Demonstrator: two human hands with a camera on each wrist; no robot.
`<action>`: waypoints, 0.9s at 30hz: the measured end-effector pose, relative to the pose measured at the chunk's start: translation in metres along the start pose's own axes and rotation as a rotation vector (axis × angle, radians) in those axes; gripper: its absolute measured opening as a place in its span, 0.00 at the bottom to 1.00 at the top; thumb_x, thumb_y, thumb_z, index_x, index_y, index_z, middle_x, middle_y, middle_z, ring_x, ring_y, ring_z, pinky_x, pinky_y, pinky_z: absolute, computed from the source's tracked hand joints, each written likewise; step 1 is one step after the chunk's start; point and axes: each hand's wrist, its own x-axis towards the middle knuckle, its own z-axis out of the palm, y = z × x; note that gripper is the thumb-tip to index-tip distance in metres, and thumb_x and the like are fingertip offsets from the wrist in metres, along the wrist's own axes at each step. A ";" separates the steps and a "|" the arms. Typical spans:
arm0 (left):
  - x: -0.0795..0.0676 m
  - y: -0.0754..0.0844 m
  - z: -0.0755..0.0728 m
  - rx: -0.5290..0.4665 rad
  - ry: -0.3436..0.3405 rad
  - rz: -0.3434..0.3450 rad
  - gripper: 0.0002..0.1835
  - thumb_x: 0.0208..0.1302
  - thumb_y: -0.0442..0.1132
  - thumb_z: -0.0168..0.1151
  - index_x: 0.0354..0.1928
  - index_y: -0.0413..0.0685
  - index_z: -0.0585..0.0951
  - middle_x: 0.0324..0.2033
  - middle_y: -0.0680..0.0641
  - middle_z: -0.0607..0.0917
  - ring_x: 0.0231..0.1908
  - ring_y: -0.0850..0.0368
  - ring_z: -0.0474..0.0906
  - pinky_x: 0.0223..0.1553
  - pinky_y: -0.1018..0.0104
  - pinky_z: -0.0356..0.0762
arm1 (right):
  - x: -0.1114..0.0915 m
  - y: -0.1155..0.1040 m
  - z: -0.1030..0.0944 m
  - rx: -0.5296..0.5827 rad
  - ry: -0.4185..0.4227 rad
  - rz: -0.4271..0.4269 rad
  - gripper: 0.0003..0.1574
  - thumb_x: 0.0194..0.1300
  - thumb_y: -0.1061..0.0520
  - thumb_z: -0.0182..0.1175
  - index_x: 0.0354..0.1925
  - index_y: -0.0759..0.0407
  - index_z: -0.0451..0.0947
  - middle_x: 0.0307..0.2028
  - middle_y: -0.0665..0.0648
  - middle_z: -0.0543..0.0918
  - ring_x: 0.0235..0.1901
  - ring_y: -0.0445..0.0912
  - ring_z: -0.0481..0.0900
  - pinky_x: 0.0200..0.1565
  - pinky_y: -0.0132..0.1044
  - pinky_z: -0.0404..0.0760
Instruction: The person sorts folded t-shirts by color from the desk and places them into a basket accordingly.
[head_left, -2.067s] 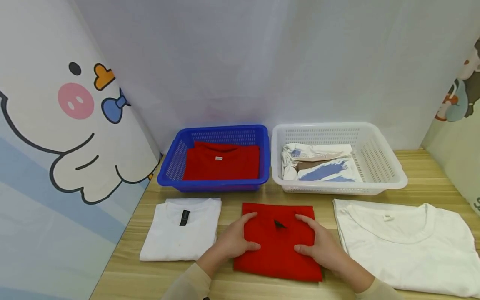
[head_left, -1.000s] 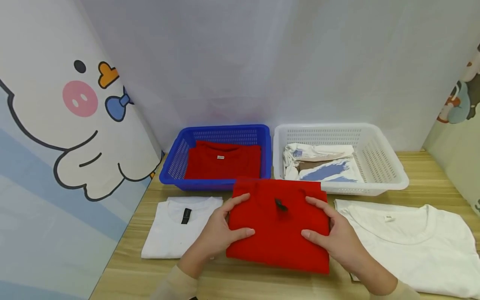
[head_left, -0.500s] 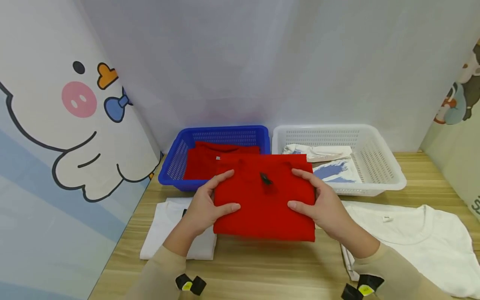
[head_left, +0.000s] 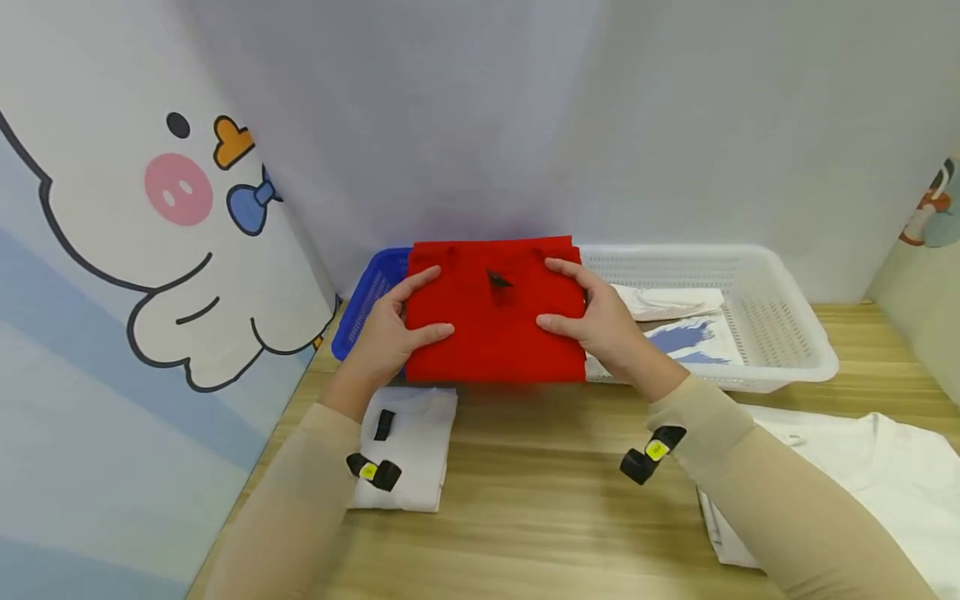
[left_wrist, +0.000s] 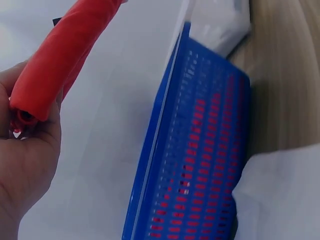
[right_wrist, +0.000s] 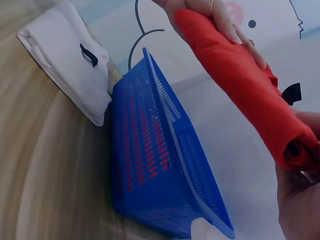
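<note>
Both hands hold a folded red T-shirt (head_left: 495, 325) with a dark neck tag, one at each side edge. My left hand (head_left: 393, 329) has its thumb on top and fingers at the far left edge. On the opposite edge my right hand (head_left: 596, 317) grips in the same way. From the wrist views the folded shirt (right_wrist: 235, 85) is up in the air, above the rim of the blue basket (left_wrist: 200, 150). Red cloth shows through that basket's holes. In the head view the shirt hides most of the blue basket (head_left: 367, 296).
Right of the blue basket stands a white basket (head_left: 780, 333) with printed white clothes (head_left: 693, 337) inside. A folded white T-shirt (head_left: 420, 450) with a black tag lies front left. Another white T-shirt (head_left: 900, 483) lies at the right, partly behind the right sleeve. A pale curtain (head_left: 525, 125) hangs behind.
The hands took hold of the red T-shirt on the table between the white ones, lifted it, and carried it forward and slightly left, over the blue basket.
</note>
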 end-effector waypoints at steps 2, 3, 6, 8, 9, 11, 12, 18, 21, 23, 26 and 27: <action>0.012 0.001 -0.009 0.025 0.016 -0.008 0.41 0.53 0.39 0.74 0.68 0.70 0.67 0.63 0.50 0.68 0.59 0.51 0.69 0.51 0.59 0.78 | 0.015 0.000 0.002 0.021 -0.001 0.009 0.44 0.58 0.63 0.68 0.68 0.40 0.64 0.61 0.56 0.69 0.56 0.53 0.72 0.46 0.47 0.82; 0.017 0.001 -0.013 0.036 0.021 -0.019 0.41 0.52 0.40 0.74 0.68 0.71 0.67 0.63 0.51 0.68 0.59 0.51 0.69 0.51 0.60 0.78 | 0.023 0.002 0.003 0.025 -0.002 0.016 0.44 0.58 0.62 0.68 0.68 0.39 0.64 0.61 0.56 0.69 0.56 0.53 0.73 0.46 0.47 0.82; 0.030 0.001 -0.027 0.055 0.033 -0.065 0.41 0.52 0.40 0.74 0.67 0.73 0.67 0.64 0.52 0.67 0.59 0.51 0.69 0.50 0.60 0.78 | 0.045 0.006 0.008 0.029 0.001 0.033 0.44 0.58 0.64 0.68 0.67 0.38 0.65 0.61 0.55 0.70 0.55 0.53 0.74 0.47 0.47 0.82; 0.038 0.000 -0.035 0.048 0.031 -0.096 0.41 0.52 0.40 0.73 0.67 0.73 0.67 0.64 0.51 0.67 0.59 0.50 0.69 0.50 0.60 0.79 | 0.058 0.011 0.011 0.012 0.015 0.039 0.44 0.57 0.64 0.68 0.67 0.37 0.66 0.60 0.53 0.70 0.55 0.52 0.74 0.47 0.47 0.81; 0.041 -0.001 -0.038 0.050 0.033 -0.106 0.41 0.53 0.39 0.73 0.67 0.74 0.67 0.64 0.50 0.67 0.59 0.50 0.69 0.50 0.60 0.79 | 0.063 0.013 0.012 -0.001 0.023 0.043 0.44 0.57 0.64 0.69 0.66 0.36 0.66 0.61 0.53 0.70 0.55 0.51 0.74 0.48 0.46 0.81; 0.047 -0.004 -0.045 0.036 0.041 -0.126 0.40 0.54 0.38 0.72 0.67 0.73 0.67 0.63 0.49 0.67 0.60 0.49 0.68 0.50 0.59 0.79 | 0.073 0.016 0.018 -0.024 0.045 0.050 0.44 0.57 0.64 0.69 0.66 0.36 0.66 0.61 0.53 0.70 0.55 0.51 0.73 0.49 0.46 0.80; 0.050 -0.005 -0.048 0.031 0.048 -0.138 0.40 0.55 0.37 0.72 0.67 0.73 0.67 0.63 0.49 0.67 0.60 0.48 0.68 0.50 0.58 0.79 | 0.077 0.018 0.021 -0.045 0.058 0.052 0.44 0.57 0.64 0.69 0.66 0.36 0.66 0.61 0.53 0.70 0.55 0.51 0.73 0.49 0.45 0.80; 0.061 -0.023 -0.060 0.106 0.127 -0.206 0.39 0.55 0.38 0.72 0.67 0.76 0.68 0.65 0.49 0.65 0.60 0.48 0.66 0.53 0.55 0.77 | 0.093 0.034 0.042 -0.204 0.126 0.061 0.45 0.57 0.63 0.69 0.68 0.41 0.65 0.61 0.55 0.70 0.54 0.51 0.72 0.52 0.44 0.78; 0.064 -0.035 -0.061 0.140 0.162 -0.212 0.39 0.55 0.37 0.73 0.66 0.75 0.69 0.64 0.49 0.66 0.59 0.48 0.67 0.54 0.54 0.75 | 0.095 0.043 0.050 -0.275 0.159 0.071 0.45 0.57 0.63 0.69 0.69 0.43 0.64 0.60 0.56 0.71 0.54 0.51 0.71 0.53 0.45 0.76; 0.064 -0.043 -0.060 0.142 0.178 -0.207 0.39 0.54 0.36 0.72 0.66 0.74 0.70 0.63 0.49 0.66 0.58 0.47 0.68 0.54 0.54 0.75 | 0.095 0.047 0.055 -0.323 0.186 0.085 0.45 0.57 0.62 0.69 0.69 0.43 0.64 0.61 0.56 0.71 0.55 0.51 0.71 0.54 0.45 0.76; 0.065 -0.053 -0.058 0.170 0.193 -0.203 0.39 0.55 0.36 0.72 0.66 0.74 0.70 0.64 0.48 0.66 0.58 0.47 0.67 0.54 0.54 0.75 | 0.093 0.053 0.058 -0.367 0.207 0.107 0.45 0.58 0.61 0.68 0.70 0.43 0.63 0.63 0.55 0.69 0.57 0.51 0.70 0.54 0.46 0.76; 0.066 -0.056 -0.057 0.183 0.195 -0.203 0.38 0.55 0.37 0.72 0.66 0.74 0.70 0.65 0.48 0.65 0.59 0.47 0.67 0.54 0.54 0.75 | 0.093 0.055 0.059 -0.375 0.211 0.119 0.45 0.59 0.61 0.68 0.70 0.43 0.63 0.64 0.55 0.69 0.56 0.52 0.70 0.54 0.45 0.77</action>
